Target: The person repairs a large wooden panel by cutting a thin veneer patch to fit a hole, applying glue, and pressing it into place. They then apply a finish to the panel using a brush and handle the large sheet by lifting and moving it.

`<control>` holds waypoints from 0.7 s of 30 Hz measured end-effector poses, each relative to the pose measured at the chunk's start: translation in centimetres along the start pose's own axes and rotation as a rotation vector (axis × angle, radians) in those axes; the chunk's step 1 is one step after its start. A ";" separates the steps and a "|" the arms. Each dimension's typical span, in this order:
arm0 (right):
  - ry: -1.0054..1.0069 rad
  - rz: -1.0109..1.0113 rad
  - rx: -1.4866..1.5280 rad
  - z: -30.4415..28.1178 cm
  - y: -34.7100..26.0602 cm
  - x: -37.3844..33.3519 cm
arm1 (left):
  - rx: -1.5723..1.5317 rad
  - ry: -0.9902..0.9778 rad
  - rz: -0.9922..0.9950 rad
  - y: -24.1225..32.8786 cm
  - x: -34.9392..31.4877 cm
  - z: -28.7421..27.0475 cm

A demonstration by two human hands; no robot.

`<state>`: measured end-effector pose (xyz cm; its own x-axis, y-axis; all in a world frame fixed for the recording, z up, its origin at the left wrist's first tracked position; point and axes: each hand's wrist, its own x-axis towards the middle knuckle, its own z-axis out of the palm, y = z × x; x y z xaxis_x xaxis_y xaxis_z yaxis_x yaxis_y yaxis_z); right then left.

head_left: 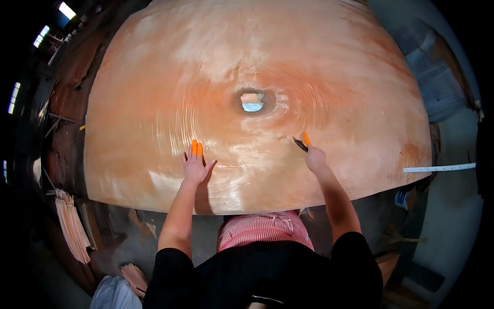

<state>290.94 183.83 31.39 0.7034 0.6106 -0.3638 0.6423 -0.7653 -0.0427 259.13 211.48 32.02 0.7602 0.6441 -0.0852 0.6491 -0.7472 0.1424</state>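
Observation:
A broad sheet of orange-tan wood veneer (247, 175) spreads before me, its surface rippled around a ragged hole (252, 102) near the middle. Through that hole a lighter piece and something bluish show. My left hand (195, 168) is over the near left part of the sheet, fingers stretched out, with orange covers on two fingertips; it holds nothing. To the right, my right hand (315, 157) is closed around a dark knife (300, 144), its tip pointing up and left toward the hole. One finger of that hand wears an orange cover and reaches forward along the knife.
A white measuring strip (440, 168) juts from the sheet's right edge. Bundled veneer strips (72, 225) hang at the lower left, above a pale plastic bag (116, 293). A broom (400, 237) and scraps lie at the lower right. Clear plastic wrapping (435, 72) stands far right.

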 end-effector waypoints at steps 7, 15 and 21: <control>-0.145 0.117 0.012 3.0 1.1 -9.5 | -0.049 -0.074 0.012 1.7 -10.2 -0.6; 0.034 0.234 0.142 3.1 -1.8 -13.7 | -0.171 -0.062 -0.006 0.1 -14.0 -0.6; 0.080 -0.053 0.231 5.0 -11.0 -19.9 | -0.553 0.082 0.055 -4.7 -23.1 -3.7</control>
<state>268.40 179.08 34.48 0.6983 0.6582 -0.2813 0.5985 -0.7525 -0.2749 238.41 200.75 36.96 0.7733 0.6339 0.0103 0.4807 -0.5969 0.6423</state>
